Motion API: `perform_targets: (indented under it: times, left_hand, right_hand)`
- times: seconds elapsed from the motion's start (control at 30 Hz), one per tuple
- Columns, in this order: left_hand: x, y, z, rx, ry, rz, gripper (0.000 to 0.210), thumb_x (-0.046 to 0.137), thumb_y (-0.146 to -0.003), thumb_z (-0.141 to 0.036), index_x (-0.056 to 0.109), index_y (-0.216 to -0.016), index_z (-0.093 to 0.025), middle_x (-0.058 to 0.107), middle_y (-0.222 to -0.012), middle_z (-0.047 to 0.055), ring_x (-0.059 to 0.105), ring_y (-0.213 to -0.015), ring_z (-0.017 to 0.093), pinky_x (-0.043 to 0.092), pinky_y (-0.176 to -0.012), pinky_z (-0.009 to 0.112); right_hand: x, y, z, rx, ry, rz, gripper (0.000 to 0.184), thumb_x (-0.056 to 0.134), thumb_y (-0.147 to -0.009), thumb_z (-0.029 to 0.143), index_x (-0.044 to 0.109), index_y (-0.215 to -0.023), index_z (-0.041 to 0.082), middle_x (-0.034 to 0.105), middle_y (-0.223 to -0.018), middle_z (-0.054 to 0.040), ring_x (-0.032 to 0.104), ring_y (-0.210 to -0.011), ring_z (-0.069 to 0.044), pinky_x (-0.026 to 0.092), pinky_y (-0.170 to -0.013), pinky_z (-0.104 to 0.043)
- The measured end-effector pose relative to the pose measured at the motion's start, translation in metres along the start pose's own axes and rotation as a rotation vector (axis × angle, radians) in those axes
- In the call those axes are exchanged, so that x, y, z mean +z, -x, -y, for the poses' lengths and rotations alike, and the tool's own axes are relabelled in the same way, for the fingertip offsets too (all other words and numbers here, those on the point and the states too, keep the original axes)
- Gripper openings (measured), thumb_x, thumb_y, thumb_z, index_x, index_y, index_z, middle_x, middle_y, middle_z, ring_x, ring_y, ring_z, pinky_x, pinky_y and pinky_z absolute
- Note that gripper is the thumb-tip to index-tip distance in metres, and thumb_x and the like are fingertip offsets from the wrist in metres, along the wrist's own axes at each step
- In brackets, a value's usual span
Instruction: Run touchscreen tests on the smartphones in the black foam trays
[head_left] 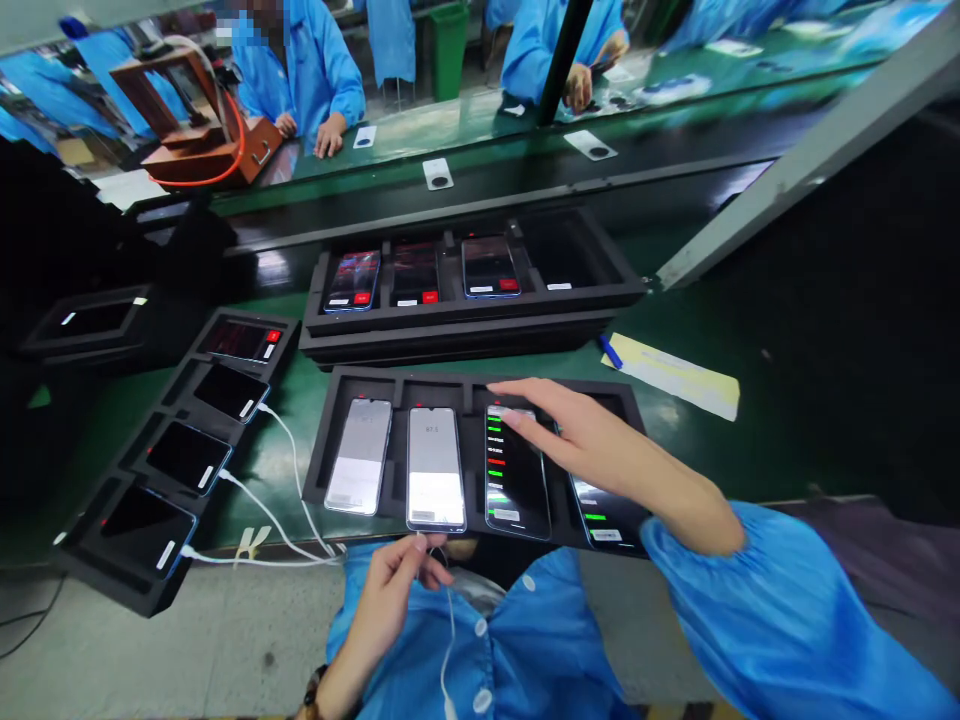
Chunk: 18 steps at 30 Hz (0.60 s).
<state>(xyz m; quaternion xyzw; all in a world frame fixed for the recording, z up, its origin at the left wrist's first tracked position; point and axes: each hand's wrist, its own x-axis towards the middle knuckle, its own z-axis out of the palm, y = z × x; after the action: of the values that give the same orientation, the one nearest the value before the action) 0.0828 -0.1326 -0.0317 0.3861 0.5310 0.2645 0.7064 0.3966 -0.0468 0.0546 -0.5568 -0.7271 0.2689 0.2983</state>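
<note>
My left hand [397,575] pinches a white cable [451,640] at the lower edge of the second phone [435,470], whose screen is white and grey. The cable hangs down in front of my blue smock. My right hand [559,425] reaches in from the right with its fingers stretched out over the upper part of the third phone [517,485]. That phone shows green, white and red lines on black. On the left is a phone with a grey and white screen [360,460]. The fourth phone [604,515] is partly hidden by my forearm. All lie in a black foam tray [319,450].
Behind stand stacked black trays [465,325] with more phones. At left, another tray [142,590] holds phones, several plugged into white cables [285,560]. A yellow-white paper strip [675,375] and blue pen [611,352] lie right. Co-workers sit across the conveyor [510,180].
</note>
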Motion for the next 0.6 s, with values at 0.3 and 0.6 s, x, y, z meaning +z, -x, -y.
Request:
perform_targets:
  times: [0.3, 0.6]
  left_hand:
    - [-0.01, -0.004, -0.013, -0.104, 0.023, 0.076, 0.077, 0.087, -0.073, -0.085, 0.09, -0.104, -0.015, 0.079, -0.071, 0.008, 0.068, -0.072, 0.021, 0.054, -0.078, 0.032]
    - [-0.009, -0.005, -0.01, -0.082, -0.009, -0.003, 0.078, 0.089, -0.068, -0.086, 0.091, -0.101, -0.016, 0.071, -0.065, 0.005, 0.064, -0.07, 0.022, 0.055, -0.078, 0.034]
  right_hand:
    - [-0.028, 0.124, -0.059, 0.438, -0.066, -0.624, 0.05, 0.063, -0.105, 0.073, 0.081, -0.119, 0.028, 0.081, -0.123, -0.0078, 0.076, -0.12, -0.03, 0.061, -0.109, -0.047]
    - [0.013, 0.11, -0.123, 0.492, -0.338, -0.916, 0.077, 0.053, -0.094, 0.094, 0.078, -0.103, 0.022, 0.081, -0.106, -0.0143, 0.077, -0.1, -0.03, 0.065, -0.093, -0.047]
